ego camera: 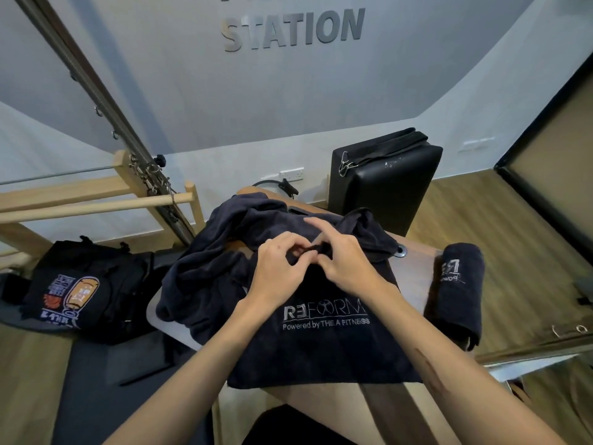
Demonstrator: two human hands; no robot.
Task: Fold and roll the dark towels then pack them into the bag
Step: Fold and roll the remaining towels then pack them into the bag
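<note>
A dark navy towel (324,348) with a white REFORM logo lies flat on the padded bench in front of me. My left hand (279,268) and my right hand (343,256) meet at its far edge, both pinching a small fold of the cloth. Behind them a heap of loose dark towels (231,248) is bunched up. One rolled dark towel (460,290) rests at the bench's right end. A black bag (86,290) with a printed patch sits low at the left.
A black padded box (385,184) with a strap stands behind the bench. A wooden frame with springs (150,187) rises at the left. The padded bench (414,271) has wooden floor to its right and a grey mat (106,396) at the lower left.
</note>
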